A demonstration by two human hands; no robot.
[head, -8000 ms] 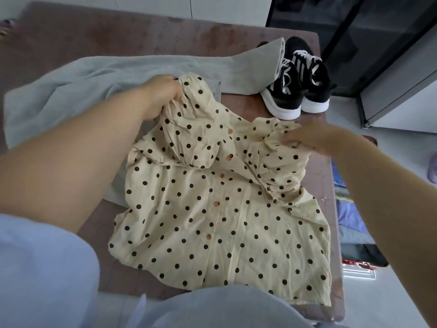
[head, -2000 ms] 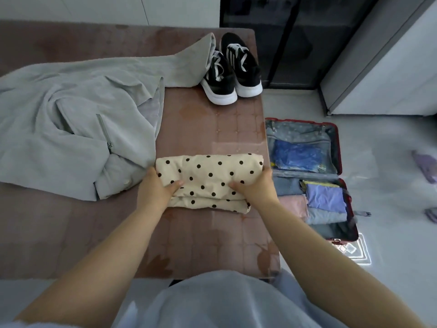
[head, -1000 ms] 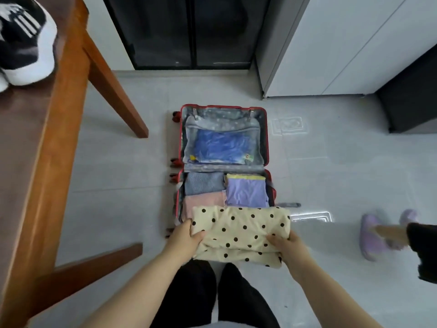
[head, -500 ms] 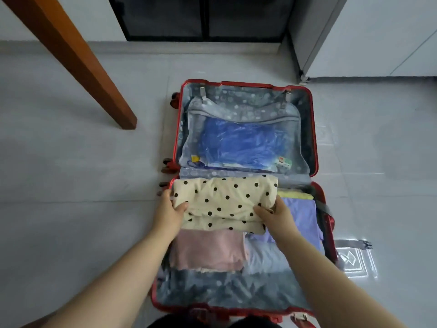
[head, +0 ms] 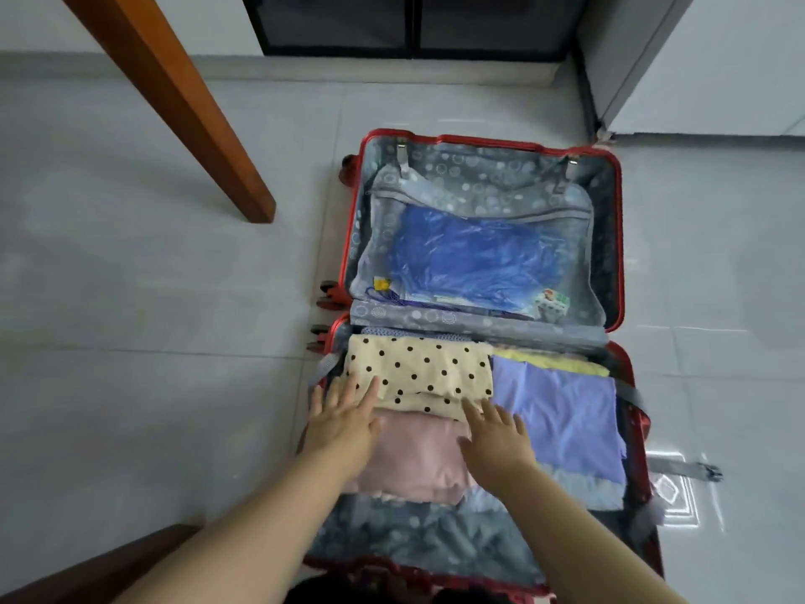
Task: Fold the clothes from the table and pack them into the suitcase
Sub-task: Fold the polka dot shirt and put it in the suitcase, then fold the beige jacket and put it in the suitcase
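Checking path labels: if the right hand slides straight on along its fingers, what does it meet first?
The folded polka-dot top in the suitcase: the right hand points at its near edge, fingertips about there; whether they touch is unclear.

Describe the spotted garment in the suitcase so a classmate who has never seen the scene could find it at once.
Find the open red suitcase and look at its nearer half, packed with folded clothes. In the far left corner lies a cream top, beyond a pink piece and left of a lilac piece. It alone has black dots; its neighbours are plain.
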